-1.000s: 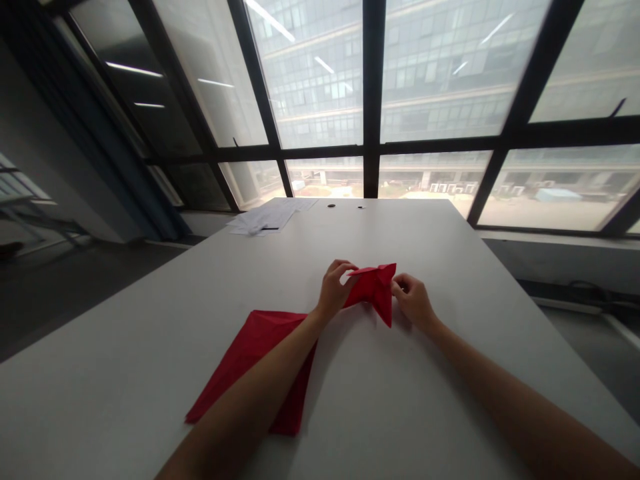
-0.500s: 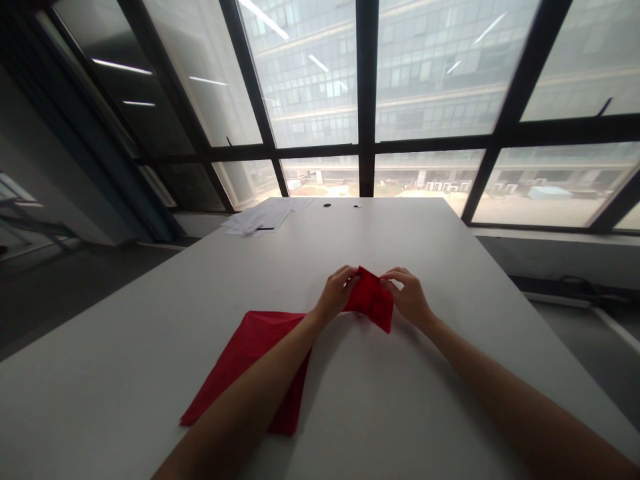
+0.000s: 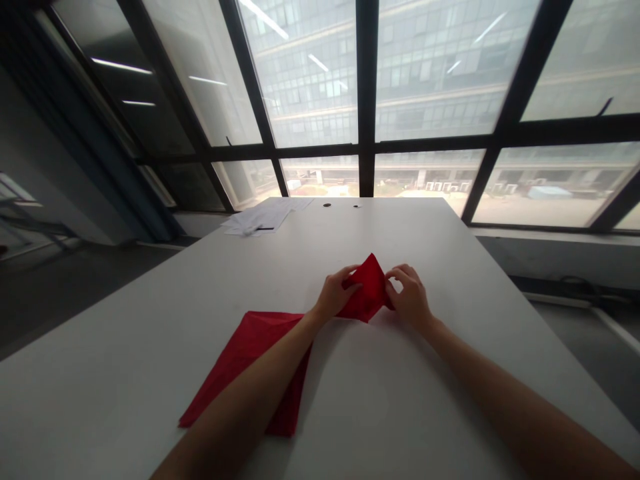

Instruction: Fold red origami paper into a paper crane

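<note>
A small piece of folded red paper (image 3: pixel 369 287) is held between my two hands, a little above the white table, with one corner pointing up. My left hand (image 3: pixel 334 293) grips its left side, thumb on the near face and fingers behind. At the right edge, my right hand (image 3: pixel 407 293) pinches the paper between thumb and fingertips. A larger red sheet (image 3: pixel 240 363), which looks folded or stacked, lies flat on the table to the left, partly hidden under my left forearm.
The white table (image 3: pixel 370 400) stretches away to tall dark-framed windows (image 3: pixel 367 100). Loose white papers (image 3: pixel 260 217) with a dark pen-like stick (image 3: pixel 265 229) lie at its far left. Two small dark spots, perhaps holes, show near the far edge.
The small red paper has been turned between my hands: its corner now points upward and a broader face shows. My left thumb has come onto the near face. The larger red sheet has not moved.
</note>
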